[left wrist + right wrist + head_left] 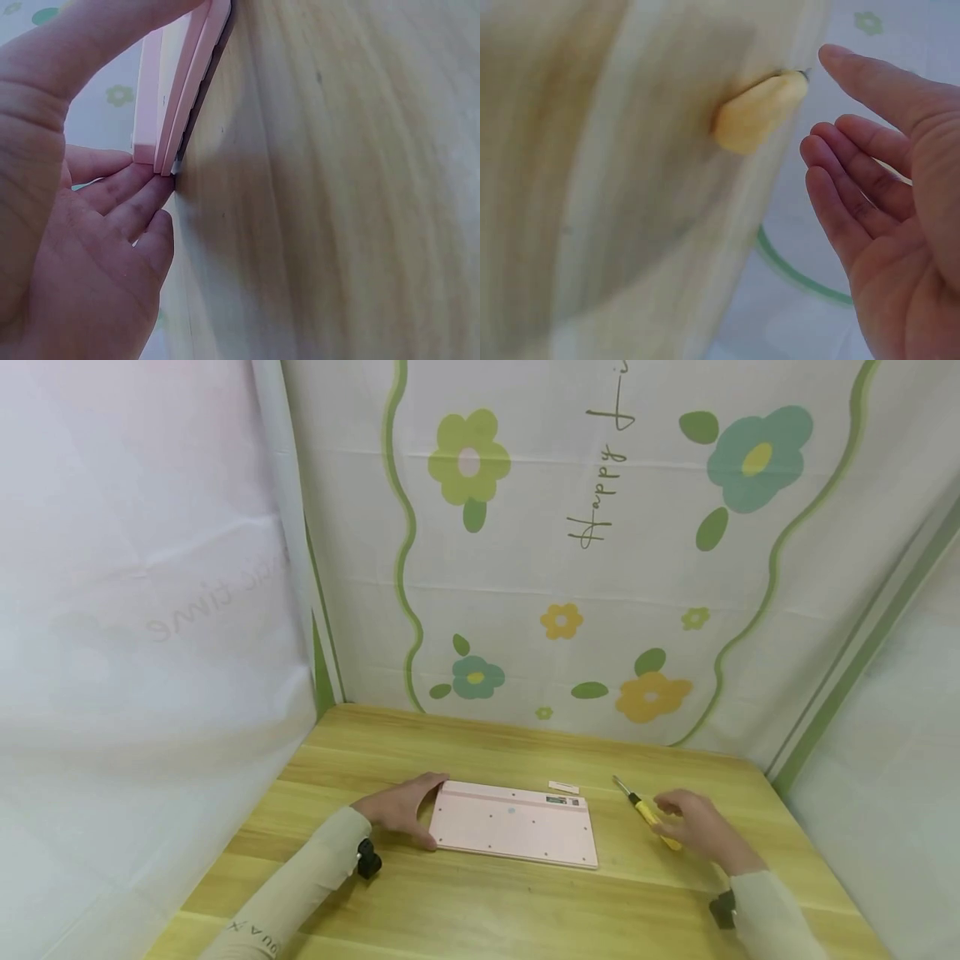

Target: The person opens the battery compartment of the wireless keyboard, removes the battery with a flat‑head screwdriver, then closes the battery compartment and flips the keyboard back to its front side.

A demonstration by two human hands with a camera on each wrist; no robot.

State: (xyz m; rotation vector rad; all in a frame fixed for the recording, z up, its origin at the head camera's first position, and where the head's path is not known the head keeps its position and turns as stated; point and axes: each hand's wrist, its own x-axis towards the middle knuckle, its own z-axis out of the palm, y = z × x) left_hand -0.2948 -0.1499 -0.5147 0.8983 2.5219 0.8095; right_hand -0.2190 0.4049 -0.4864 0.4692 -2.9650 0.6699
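Observation:
A pink keyboard point(517, 827) lies face down on the table, its screw-dotted underside up. Near its far right corner an uncovered battery compartment point(562, 801) shows. My left hand point(401, 810) holds the keyboard by its left end, thumb at the near corner and fingers at the far one. In the left wrist view, the fingertips point(146, 184) touch the end of the pink case point(180, 90). To the right lies a yellow-handled screwdriver point(651, 818), its tip pointing away. My right hand point(885, 195) hovers beside its yellow handle point(757, 112), apart from it, fingers loosely bent around nothing.
A small pale battery cover point(564, 787) lies just beyond the keyboard's far right edge. The wooden table point(480, 910) is bordered by a flower-printed cloth point(525, 568) at the back and white cloth sides point(150, 652).

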